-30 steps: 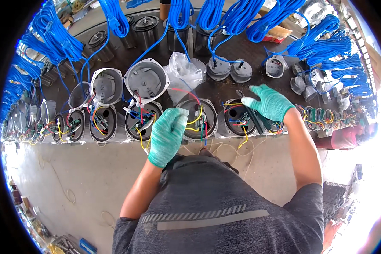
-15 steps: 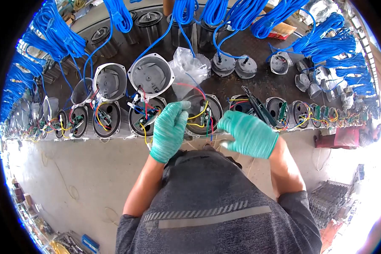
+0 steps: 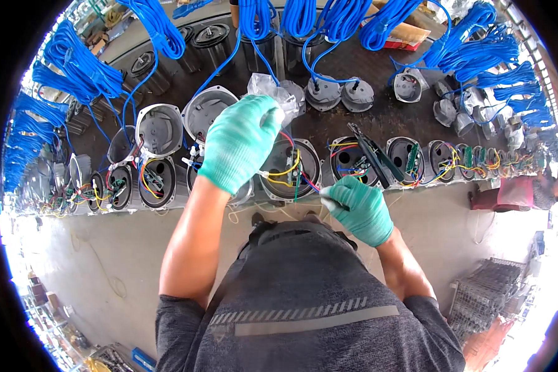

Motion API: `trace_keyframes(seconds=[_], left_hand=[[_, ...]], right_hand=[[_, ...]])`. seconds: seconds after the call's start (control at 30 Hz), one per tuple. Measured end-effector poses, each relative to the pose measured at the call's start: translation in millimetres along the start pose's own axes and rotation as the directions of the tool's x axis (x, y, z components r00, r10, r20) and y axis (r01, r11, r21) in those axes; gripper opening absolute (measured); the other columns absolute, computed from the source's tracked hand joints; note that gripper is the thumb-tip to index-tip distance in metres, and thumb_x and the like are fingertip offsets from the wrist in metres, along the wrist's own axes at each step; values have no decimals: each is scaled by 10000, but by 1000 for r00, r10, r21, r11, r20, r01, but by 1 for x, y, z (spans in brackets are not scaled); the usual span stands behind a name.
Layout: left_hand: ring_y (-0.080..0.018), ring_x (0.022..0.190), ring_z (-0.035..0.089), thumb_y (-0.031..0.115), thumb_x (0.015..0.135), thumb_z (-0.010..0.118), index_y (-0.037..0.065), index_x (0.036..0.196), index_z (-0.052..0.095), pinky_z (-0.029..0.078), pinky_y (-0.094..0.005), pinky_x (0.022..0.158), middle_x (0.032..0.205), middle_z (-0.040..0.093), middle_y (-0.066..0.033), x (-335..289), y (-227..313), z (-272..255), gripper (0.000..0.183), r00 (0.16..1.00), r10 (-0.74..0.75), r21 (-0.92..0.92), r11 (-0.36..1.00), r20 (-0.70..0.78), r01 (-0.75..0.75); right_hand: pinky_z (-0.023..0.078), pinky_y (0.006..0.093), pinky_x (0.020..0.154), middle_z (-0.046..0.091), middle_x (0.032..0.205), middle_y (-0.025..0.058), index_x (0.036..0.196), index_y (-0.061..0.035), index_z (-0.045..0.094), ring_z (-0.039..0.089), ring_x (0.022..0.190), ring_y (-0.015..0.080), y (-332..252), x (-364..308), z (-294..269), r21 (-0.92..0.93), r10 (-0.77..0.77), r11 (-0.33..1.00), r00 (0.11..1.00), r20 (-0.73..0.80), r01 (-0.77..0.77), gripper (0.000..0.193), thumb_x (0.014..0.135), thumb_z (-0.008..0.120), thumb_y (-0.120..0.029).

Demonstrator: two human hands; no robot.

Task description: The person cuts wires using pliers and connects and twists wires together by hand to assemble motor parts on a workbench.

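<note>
My left hand [image 3: 240, 146], in a green glove, is raised over the row of round motor housings, its fingers closed beside a clear plastic bag [image 3: 263, 85]. A red wire runs down from its fingertips; what they pinch is hidden. Below lies an open round housing [image 3: 311, 155] with yellow wires [image 3: 291, 167] and a small green circuit board. At its front right edge my right hand [image 3: 361, 211], also gloved, pinches red and blue wires [image 3: 310, 183] that stretch out of the housing. Pliers [image 3: 372, 155] with dark handles rest across the neighbouring housing [image 3: 344, 160].
Grey metal covers [image 3: 159, 130] stand behind the row at left, with dark motor cylinders [image 3: 211, 38] farther back. Coiled blue cables [image 3: 80, 62] hang along the far side. Two round caps [image 3: 323, 93] sit behind the housings. A wire crate [image 3: 487, 288] stands on the floor at right.
My left hand has moved up and away over the cover and the bag. My right hand has come down and closed on the red and blue wires, which are now pulled toward it.
</note>
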State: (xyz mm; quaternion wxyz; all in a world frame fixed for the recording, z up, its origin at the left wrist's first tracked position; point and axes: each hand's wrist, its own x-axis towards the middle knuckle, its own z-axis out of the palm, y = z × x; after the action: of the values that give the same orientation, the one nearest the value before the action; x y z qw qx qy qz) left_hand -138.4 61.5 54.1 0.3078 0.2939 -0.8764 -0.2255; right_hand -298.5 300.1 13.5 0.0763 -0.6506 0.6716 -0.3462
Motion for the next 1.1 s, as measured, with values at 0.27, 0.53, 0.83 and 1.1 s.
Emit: trace_keyframes(seconds=[0.27, 0.53, 0.83, 1.1], left_hand=[[-419, 916, 731, 538, 1054, 592, 97, 893, 788, 573, -526, 843, 927, 765, -194, 32, -25, 42, 508, 834, -302, 505, 862, 462, 33], [-391, 888, 759, 362, 969, 767, 86, 1060, 821, 598, -468, 811, 1004, 783, -211, 35, -37, 63, 295, 852, -270, 303, 943, 448, 139], [-314, 987, 764, 203, 1008, 752, 53, 1195, 795, 589, -387, 895, 1097, 800, -144, 3, -15, 59, 244, 842, 287, -298, 941, 456, -159], [-348, 995, 718, 198, 990, 737, 90, 1207, 772, 578, -429, 859, 1046, 731, -121, -10, 12, 43, 245, 810, 271, -126, 962, 521, -242]], right_hand=[[599, 392, 690, 723, 1051, 63, 949, -113, 761, 725, 839, 276, 0, -27, 27, -121, -97, 988, 995, -15, 95, 71, 883, 783, -104], [586, 313, 741, 757, 1050, 82, 1055, -38, 694, 732, 885, 148, 14, -46, 58, 422, 370, 859, 921, -123, -289, 152, 931, 778, -16], [596, 410, 698, 744, 999, 138, 1154, -64, 734, 744, 815, 338, 7, -1, 16, 126, 246, 966, 954, -171, -226, 201, 966, 764, -129], [577, 372, 639, 675, 919, 36, 1090, -160, 784, 713, 779, 244, 12, 39, -21, -477, -158, 865, 987, 41, 158, 219, 872, 766, -176]])
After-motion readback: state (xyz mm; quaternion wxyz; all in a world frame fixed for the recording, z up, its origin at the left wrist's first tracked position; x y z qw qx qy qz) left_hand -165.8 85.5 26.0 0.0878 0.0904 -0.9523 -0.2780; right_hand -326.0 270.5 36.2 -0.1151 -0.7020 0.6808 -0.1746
